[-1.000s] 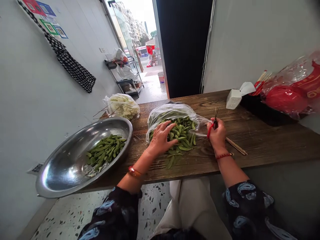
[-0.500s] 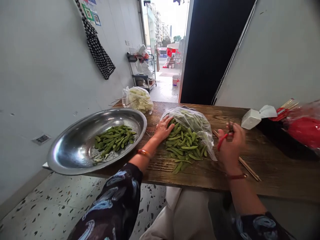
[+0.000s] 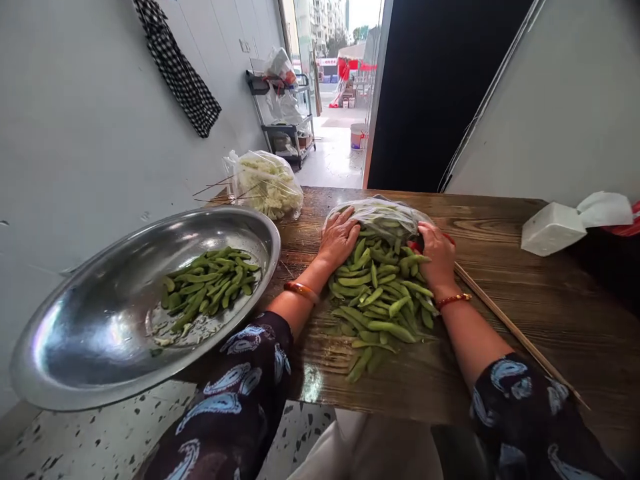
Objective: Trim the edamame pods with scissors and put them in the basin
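A pile of green edamame pods (image 3: 373,293) spills toward me from a clear plastic bag (image 3: 377,212) on the wooden table. My left hand (image 3: 341,238) lies on the pile's left side at the bag's edge, palm down, fingers stretched out. At the right side, my right hand (image 3: 437,257) curls against the pods and the bag, with the red handles of scissors (image 3: 449,238) showing around its fingers. The blades are mostly hidden. To the left, a wide steel basin (image 3: 115,287) holds more edamame pods (image 3: 207,283).
Thin wooden sticks (image 3: 515,327) lie right of my right hand. A bag of pale cut vegetable (image 3: 267,185) stands at the back left. A white tissue pack (image 3: 553,229) sits at the right. Beyond the table stands a shelf cart (image 3: 287,123) by the doorway.
My right hand has moved left, with the scissors, from beside the bag onto the pods and bag. The bag is pushed back and more pods are uncovered. The view has tilted down and come closer.
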Motion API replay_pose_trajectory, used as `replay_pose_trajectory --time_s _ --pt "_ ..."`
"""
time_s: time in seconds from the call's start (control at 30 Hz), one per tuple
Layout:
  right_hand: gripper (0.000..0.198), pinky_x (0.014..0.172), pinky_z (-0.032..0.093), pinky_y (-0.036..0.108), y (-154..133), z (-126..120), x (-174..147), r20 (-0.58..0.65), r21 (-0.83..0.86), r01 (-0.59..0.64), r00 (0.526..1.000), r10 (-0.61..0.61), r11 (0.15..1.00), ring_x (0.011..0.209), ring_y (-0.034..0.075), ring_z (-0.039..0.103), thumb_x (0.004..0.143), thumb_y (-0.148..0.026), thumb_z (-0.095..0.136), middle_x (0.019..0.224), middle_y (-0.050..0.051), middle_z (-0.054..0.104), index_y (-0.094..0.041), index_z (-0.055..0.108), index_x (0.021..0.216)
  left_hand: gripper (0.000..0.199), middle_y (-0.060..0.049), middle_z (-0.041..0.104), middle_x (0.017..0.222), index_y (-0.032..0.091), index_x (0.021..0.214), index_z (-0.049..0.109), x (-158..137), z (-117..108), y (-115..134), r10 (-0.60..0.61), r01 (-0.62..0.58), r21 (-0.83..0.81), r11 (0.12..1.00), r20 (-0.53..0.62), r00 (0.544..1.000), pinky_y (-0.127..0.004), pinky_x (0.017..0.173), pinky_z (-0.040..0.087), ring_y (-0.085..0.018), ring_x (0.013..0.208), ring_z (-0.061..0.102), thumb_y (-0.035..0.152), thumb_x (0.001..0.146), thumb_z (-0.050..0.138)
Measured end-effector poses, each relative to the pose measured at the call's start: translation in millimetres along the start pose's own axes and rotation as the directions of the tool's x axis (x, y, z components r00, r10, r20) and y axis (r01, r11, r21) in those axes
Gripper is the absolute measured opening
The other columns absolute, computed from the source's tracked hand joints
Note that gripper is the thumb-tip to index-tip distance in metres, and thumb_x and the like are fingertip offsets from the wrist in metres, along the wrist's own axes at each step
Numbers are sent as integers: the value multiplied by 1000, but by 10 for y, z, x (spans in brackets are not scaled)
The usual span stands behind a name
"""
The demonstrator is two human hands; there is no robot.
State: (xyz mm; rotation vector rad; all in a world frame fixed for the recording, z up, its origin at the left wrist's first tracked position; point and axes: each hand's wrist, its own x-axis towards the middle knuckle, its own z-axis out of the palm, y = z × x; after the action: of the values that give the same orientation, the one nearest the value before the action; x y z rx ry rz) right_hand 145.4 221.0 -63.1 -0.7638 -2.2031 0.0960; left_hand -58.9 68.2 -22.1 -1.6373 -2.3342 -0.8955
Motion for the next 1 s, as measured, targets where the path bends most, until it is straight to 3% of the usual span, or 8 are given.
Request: replay_pose_trajectory --time_s 0.3,0.4,0.5,0.6,0.7,0.83,0.9,1.0 --pt "36 96 39 44 -1 69 122 -13 -96 -101 995 100 990 116 29 52 86 -28 52 132 12 57 -19 53 121 38 -3 48 145 19 115 64 360 224 -15 73 -77 -53 996 -73 995 -35 118 22 -17 135 38 31 96 33" --pt "36 99 39 44 -24 -6 65 -30 -35 -60 998 59 998 121 27 50 86 -29 53 134 13 55 -18 53 120 38 -3 42 150 21 122 60 312 150 39 26 -26 3 1000 -9 1000 -41 116 24 -20 137 35 31 96 35" --pt "36 101 39 44 -45 -233 -18 -120 22 -59 991 61 998 124 27 49 85 -32 55 133 15 55 -17 53 118 39 -4 36 153 25 130 54 176 -15 145 -37 28 90 996 100 994 -49 114 25 -25 140 32 33 94 41" --pt "36 101 40 45 -86 -619 -97 -227 57 -57 971 69 997 122 28 50 85 -35 55 129 16 57 -17 54 115 42 -8 37 152 24 132 54 -36 -191 308 -66 55 105 993 102 993 -50 113 26 -28 139 34 35 93 44" --pt "37 95 44 43 -200 -1028 -242 -234 74 -19 972 36 997 111 27 56 84 -38 57 120 15 60 -17 55 114 43 -13 42 147 17 131 55 -333 -341 516 1 -4 46 999 64 998 -46 112 30 -28 135 39 33 91 47" --pt "35 83 50 40 -453 -1337 -706 -71 114 15 997 -6 993 91 24 60 83 -39 59 109 12 62 -18 57 111 44 -16 49 140 13 129 56 -878 -543 763 211 -209 -43 977 69 975 -43 112 32 -26 132 43 34 90 49" --pt "34 83 51 39 -571 -1373 -1034 24 145 27 999 -31 989 90 24 61 84 -38 59 109 12 62 -18 58 111 50 -17 48 141 14 131 54 -1192 -635 826 291 -283 -70 957 160 943 -44 111 33 -27 132 43 40 89 53" --pt "35 88 51 40 -684 -1359 -1486 148 152 11 988 -34 988 102 26 61 84 -37 60 117 13 62 -17 60 113 74 -18 33 152 20 139 48 -1626 -711 820 338 -340 -55 939 340 878 -54 113 26 -36 139 31 52 76 67"
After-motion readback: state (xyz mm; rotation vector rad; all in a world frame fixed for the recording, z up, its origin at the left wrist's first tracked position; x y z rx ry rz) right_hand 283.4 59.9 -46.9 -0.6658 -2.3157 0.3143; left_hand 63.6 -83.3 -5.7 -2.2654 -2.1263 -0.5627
